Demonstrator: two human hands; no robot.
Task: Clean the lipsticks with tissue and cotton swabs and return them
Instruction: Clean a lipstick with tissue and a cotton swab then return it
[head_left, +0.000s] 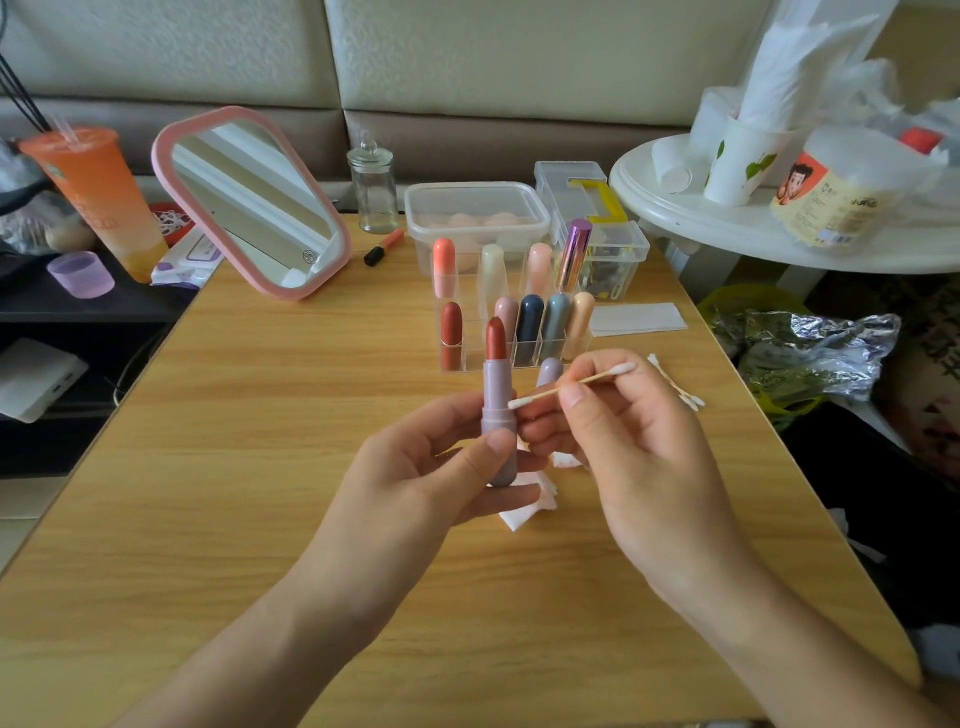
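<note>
My left hand grips an uncapped lipstick upright: lilac tube, brick-red bullet extended. My right hand pinches a cotton swab, whose left tip touches the tube's collar just below the bullet. The lilac cap stands on the table behind my fingers. A crumpled white tissue lies under my hands. A clear acrylic organizer behind holds several capped lipsticks in coral, red, pink, navy, grey and peach. Spare cotton swabs lie to the right.
On the wooden table stand a pink-framed mirror, a glass jar, a clear lidded box and a folded tissue. An orange drink cup stands left. A white round side table with cups sits right.
</note>
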